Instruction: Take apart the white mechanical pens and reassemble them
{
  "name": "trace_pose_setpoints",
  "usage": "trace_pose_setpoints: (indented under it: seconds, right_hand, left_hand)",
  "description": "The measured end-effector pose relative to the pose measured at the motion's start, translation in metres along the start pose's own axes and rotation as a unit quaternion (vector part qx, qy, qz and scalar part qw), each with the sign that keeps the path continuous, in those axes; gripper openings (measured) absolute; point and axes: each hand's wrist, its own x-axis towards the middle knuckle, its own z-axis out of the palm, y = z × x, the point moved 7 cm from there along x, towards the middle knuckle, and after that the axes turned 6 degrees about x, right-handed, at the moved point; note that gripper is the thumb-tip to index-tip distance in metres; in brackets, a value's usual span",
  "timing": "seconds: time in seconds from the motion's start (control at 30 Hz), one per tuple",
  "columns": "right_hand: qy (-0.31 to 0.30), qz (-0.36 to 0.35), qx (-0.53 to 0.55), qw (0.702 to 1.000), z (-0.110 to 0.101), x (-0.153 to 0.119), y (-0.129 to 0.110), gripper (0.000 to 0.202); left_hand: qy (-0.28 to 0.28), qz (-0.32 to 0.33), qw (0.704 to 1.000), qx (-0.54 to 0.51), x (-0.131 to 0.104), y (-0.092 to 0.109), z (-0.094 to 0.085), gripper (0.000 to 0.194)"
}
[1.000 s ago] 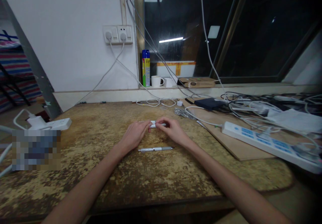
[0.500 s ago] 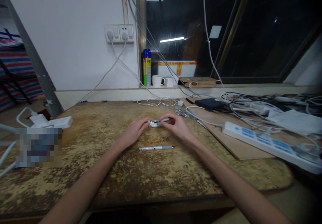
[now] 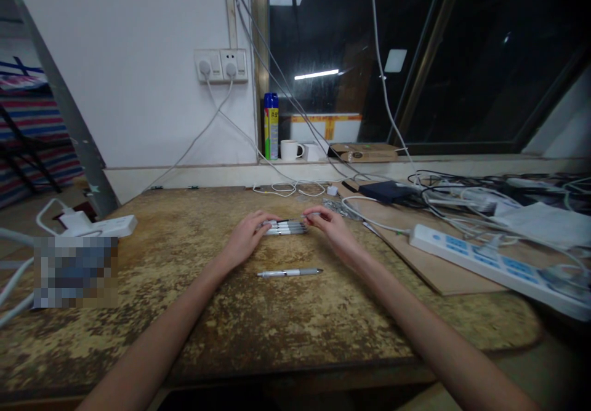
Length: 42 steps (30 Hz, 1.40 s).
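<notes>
Several white-and-grey pens [image 3: 287, 229] lie side by side in a small bundle on the worn wooden table. My left hand [image 3: 249, 236] is closed over their left ends, its fingertips and thumb on the pens. Just off their right ends, my right hand [image 3: 331, 229] is raised with thumb and fingers pinched. A small greyish bit shows at those fingertips, too small and blurred to name. Nearer to me, a single pen [image 3: 289, 272] lies crosswise on the table, apart from both hands, its dark tip pointing right.
On the right, a white power strip [image 3: 489, 266] rests across a brown board [image 3: 429, 269], with tangled cables and a dark flat box [image 3: 385, 191] behind. A smaller power strip [image 3: 115, 226] is at left. Along the sill stand a spray can [image 3: 271, 128] and a white mug [image 3: 290, 149].
My right hand has shifted slightly right, away from the bundle, uncovering the pens' right ends. The pen seen slanting in its fingers no longer shows there. My left hand stays at the left ends.
</notes>
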Motion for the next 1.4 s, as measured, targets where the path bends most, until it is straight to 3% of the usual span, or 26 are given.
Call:
trace_pose_setpoints:
  seconds: [0.13, 0.37, 0.67, 0.87, 1.13, 1.4]
  right_hand:
    - [0.010, -0.008, -0.040, 0.999, -0.002, 0.002, 0.005, 0.023]
    - [-0.086, -0.043, -0.125, 0.987, 0.017, -0.002, 0.003, 0.033]
    - [-0.104, -0.020, -0.091, 0.990, 0.023, -0.007, 0.001, 0.030]
    - [-0.060, 0.006, -0.035, 0.998, 0.015, -0.004, -0.004, 0.032]
    - [0.036, -0.049, -0.077, 0.995, -0.006, 0.000, -0.016, 0.038]
    - [0.054, -0.090, -0.055, 0.993, -0.010, 0.000, -0.023, 0.034]
  left_hand:
    - [-0.004, 0.000, 1.000, 0.008, 0.001, 0.001, 0.001, 0.032]
    - [-0.009, 0.010, 1.000, 0.016, 0.000, 0.006, 0.000, 0.032]
    - [-0.017, 0.035, 0.999, 0.013, 0.000, 0.012, -0.001, 0.031]
    - [0.019, 0.003, 1.000, 0.000, 0.002, 0.005, -0.009, 0.032]
    - [0.090, -0.065, 0.994, -0.008, -0.002, -0.028, -0.021, 0.027]
    - [0.091, -0.098, 0.991, -0.005, -0.006, -0.046, -0.015, 0.025]
